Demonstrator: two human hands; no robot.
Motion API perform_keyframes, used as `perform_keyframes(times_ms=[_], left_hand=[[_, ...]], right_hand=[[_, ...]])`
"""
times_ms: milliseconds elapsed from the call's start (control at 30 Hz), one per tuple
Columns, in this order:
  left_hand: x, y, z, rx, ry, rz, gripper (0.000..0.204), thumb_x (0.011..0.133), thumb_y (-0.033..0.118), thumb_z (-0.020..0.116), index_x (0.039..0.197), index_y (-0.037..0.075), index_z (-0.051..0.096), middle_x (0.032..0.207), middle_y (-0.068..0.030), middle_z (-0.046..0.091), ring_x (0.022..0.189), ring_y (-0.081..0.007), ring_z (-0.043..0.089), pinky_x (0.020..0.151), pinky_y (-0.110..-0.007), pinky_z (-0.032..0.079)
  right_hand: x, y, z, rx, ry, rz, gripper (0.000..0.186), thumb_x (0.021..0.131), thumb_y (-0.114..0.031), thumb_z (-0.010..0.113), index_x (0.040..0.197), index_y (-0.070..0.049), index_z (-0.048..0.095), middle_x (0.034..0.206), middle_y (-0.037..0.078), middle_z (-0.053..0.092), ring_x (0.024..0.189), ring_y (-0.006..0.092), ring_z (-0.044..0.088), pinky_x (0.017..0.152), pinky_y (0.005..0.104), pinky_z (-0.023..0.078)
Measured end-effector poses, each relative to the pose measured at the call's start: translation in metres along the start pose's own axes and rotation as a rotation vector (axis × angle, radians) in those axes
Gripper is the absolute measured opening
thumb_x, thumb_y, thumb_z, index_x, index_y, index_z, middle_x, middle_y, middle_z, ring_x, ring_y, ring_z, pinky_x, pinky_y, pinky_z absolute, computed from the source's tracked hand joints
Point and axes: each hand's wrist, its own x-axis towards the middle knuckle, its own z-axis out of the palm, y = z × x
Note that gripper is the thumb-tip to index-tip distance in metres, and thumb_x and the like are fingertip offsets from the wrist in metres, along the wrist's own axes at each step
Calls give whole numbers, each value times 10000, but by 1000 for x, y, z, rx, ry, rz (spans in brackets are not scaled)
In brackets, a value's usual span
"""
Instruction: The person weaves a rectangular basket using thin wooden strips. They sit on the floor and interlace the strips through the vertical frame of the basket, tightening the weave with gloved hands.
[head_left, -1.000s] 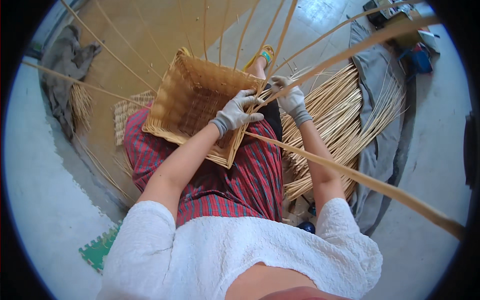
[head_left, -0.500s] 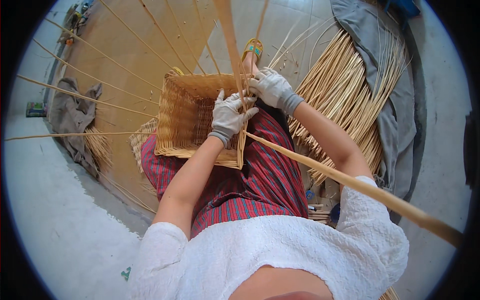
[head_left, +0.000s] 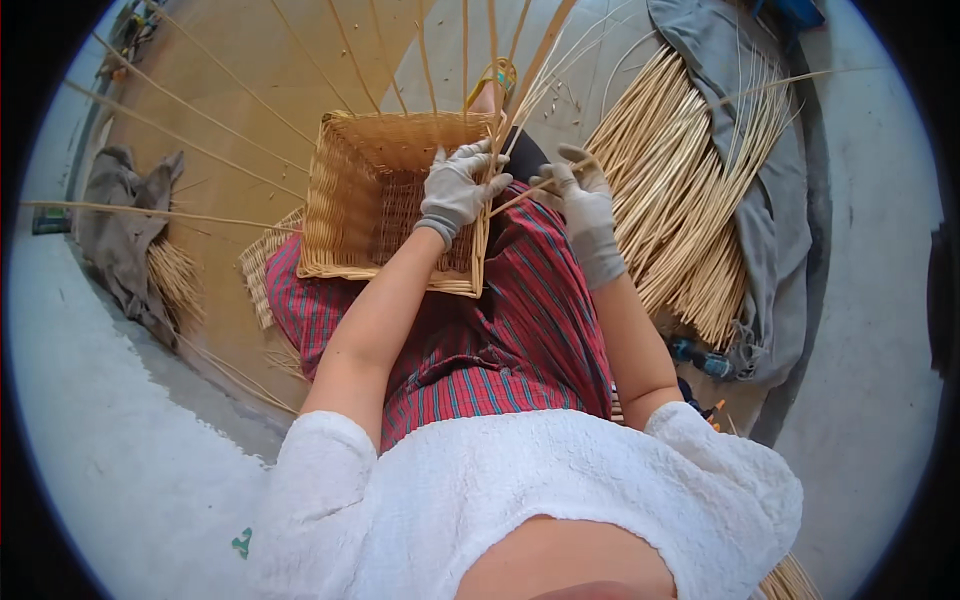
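Observation:
A square wicker basket (head_left: 338,205) sits on my red-striped lap cloth (head_left: 530,300), with long rods fanning out from its rim. My gloved left hand (head_left: 455,190) is closed on the basket's right rim, where several upright rods meet. Just right of the basket, my gloved right hand (head_left: 580,205) grips a thin rod (head_left: 520,199) that runs toward that rim. A flat woven piece (head_left: 262,270) lies partly hidden under the basket's left side.
A large bundle of pale rods (head_left: 680,190) lies on grey cloth (head_left: 780,260) at right, beside a cordless tool (head_left: 705,358). A smaller bundle (head_left: 175,275) and crumpled cloth (head_left: 120,220) are at left. My sandalled foot (head_left: 487,90) shows beyond the basket.
My right hand has moved right and down, away from the rim. The long rod that crossed the lower right has swung out of that area. The basket appears higher in view.

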Motion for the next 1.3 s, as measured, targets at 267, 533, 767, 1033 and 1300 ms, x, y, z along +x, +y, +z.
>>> perform_keyframes(times_ms=[267,533,767,1033,1300], left_hand=[[15,-77,3,-952,-335,-174,886,932,788,496,1387,44,652,1485,-106,590,1407,-231,511,1224,-400,314],[30,-28,-27,-494,-317,-162,633,976,583,650,1207,3,754,1482,-170,580,1403,-262,500,1154,-385,386],[29,-26,-3,-530,-60,-258,481,972,232,774,1374,41,591,1100,-37,708,1035,-121,646,963,-295,514],[35,-13,-7,-472,-158,-119,207,948,31,729,1148,44,779,1094,-38,676,1066,-133,602,989,-282,505],[44,-31,-6,-533,-256,-97,249,999,149,704,1221,51,759,1125,-49,693,1105,-155,617,1005,-317,503]], right_hand=[[16,-20,63,-931,-425,-417,886,797,-185,836,1546,-35,385,1212,221,663,1022,297,711,949,395,567],[100,-22,38,-1298,-889,-518,549,824,-278,775,1323,-95,638,1260,220,657,1232,402,593,1014,477,502],[150,-51,29,-356,-518,-576,201,941,-135,772,1072,-42,650,1042,65,736,964,119,690,807,297,584],[201,8,7,-1649,-163,-781,395,996,-427,548,854,-119,751,957,89,773,983,277,687,989,494,417],[191,54,-28,-485,-112,39,432,896,-228,813,1150,35,583,1004,148,741,866,198,743,715,311,611]])
